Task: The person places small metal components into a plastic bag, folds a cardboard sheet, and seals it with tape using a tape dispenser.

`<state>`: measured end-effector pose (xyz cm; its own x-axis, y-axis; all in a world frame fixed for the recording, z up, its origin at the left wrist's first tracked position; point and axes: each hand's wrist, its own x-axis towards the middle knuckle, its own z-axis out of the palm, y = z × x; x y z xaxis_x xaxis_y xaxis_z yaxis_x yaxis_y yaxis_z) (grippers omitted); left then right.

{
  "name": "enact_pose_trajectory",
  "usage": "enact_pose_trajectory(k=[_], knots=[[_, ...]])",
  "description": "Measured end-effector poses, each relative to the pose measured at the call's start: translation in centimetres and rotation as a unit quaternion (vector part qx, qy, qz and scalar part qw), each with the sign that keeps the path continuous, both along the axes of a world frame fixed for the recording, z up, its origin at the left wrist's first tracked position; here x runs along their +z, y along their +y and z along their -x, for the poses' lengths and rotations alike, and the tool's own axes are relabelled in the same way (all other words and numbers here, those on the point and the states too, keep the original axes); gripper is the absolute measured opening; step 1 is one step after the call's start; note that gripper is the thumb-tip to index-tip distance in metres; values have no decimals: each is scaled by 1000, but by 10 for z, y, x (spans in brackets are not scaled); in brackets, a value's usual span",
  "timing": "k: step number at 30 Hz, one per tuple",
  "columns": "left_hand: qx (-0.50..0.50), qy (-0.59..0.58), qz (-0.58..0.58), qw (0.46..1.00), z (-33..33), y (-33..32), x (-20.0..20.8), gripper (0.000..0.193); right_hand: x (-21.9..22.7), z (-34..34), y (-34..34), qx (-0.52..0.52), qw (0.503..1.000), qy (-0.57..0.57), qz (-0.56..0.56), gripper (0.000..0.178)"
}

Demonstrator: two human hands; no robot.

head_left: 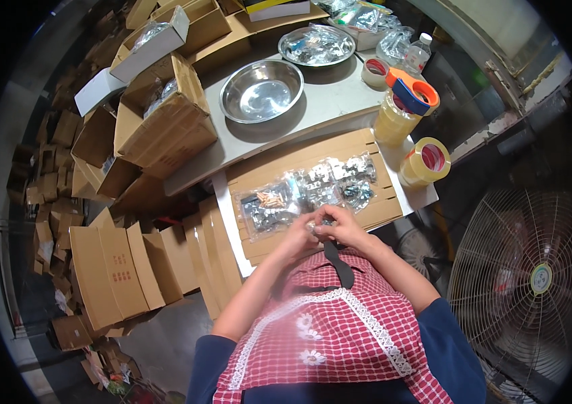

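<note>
- Small item (327, 223): between the fingertips of both hands, at the near edge of the cardboard; part-hidden, kind unclear.
- Left hand (302, 233) and right hand (342, 227): fingers closed narrow, pinching the item from either side.
- Just beyond: peg bag (271, 200), clear, tan pegs inside, lying flat; hardware bags (319, 176) next to it, metal and dark parts showing.
- Progress, judged: these bags look filled and laid out; the item in hand is not yet set down. Cannot tell whether the bags are sealed, nor how many remain.
- Under them: cardboard (341, 144).
- Farther, on the worktop (334, 91): steel basin (260, 94); steel dish (316, 64) heaped with bagged parts, perhaps stock left to handle.
- Right: tape rolls (393, 121), tape cutter (412, 92).
- Left: open carton (164, 131), bags inside.
</note>
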<state>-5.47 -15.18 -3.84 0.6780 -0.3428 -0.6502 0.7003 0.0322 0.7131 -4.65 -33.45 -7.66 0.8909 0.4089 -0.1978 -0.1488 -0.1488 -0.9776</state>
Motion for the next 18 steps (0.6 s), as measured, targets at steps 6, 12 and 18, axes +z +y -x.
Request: enact_pose_trajectory(k=[6, 12, 18], knots=[[175, -21, -43, 983, 16, 15, -23, 44, -24, -18, -24, -179, 979, -76, 64, 25], [237, -176, -40, 955, 6, 41, -39, 40, 1, -50, -8, -200, 977, -74, -25, 36], [62, -439, -347, 826, -11, 72, -55, 49, 23, -59, -14, -241, 954, 17, -176, 31]])
